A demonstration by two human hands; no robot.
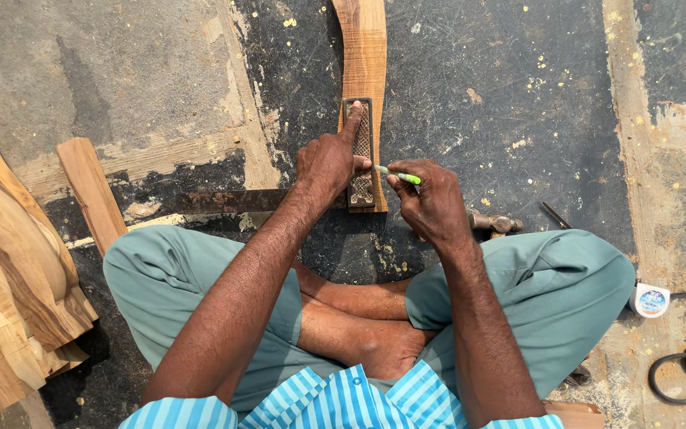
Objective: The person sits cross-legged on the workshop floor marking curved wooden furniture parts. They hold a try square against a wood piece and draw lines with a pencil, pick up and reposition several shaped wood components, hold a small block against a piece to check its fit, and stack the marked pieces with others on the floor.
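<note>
Your left hand [325, 163] presses a dark patterned template [360, 152] flat on the plank [364, 56], forefinger stretched along it, apparently so it cannot slip. Your right hand [432, 200], just right of the template, pinches a green pencil [398, 175] at its edge. The tip is hard to make out; a hammer [495, 222] hides partly behind that hand.

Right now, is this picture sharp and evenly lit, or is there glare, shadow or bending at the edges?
Head view: bright, even daylight, no glare; left hand, right hand and green pencil look sharp; a soft shadow lies beside the stacked wood; wide-lens stretching shows toward the edges.
</note>
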